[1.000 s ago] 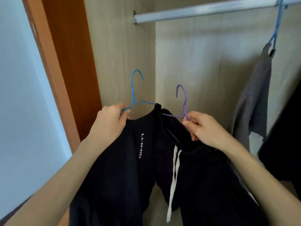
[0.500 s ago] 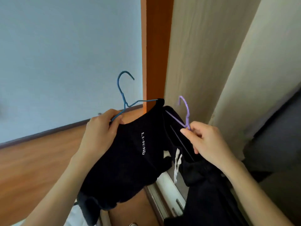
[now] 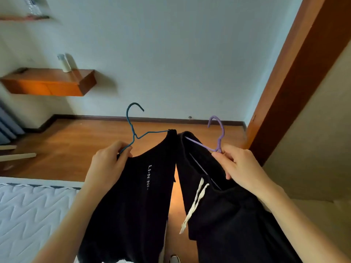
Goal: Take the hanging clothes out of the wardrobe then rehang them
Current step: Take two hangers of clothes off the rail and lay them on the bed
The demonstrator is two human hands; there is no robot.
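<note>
My left hand (image 3: pixel 108 160) grips a blue wire hanger (image 3: pixel 133 128) that carries a black garment with white lettering (image 3: pixel 136 188). My right hand (image 3: pixel 239 164) pinches a purple hanger (image 3: pixel 218 135) by its neck; black pants with a white drawstring (image 3: pixel 224 209) hang from it. Both garments dangle side by side in front of me, over the wooden floor. The wardrobe's orange frame (image 3: pixel 296 80) and beige side panel (image 3: pixel 315 149) stand at the right; its rail is out of view.
A white quilted mattress (image 3: pixel 32 211) lies at the lower left. A wooden wall shelf (image 3: pixel 49 84) with a small bottle (image 3: pixel 65 62) hangs on the pale wall at the left. Wooden floor (image 3: pixel 76 145) stretches ahead to a dark skirting board.
The view has swung left, away from the wardrobe interior toward the room. Both hands still hold their hangers, carried out of the wardrobe, and the garments have drifted slightly apart.
</note>
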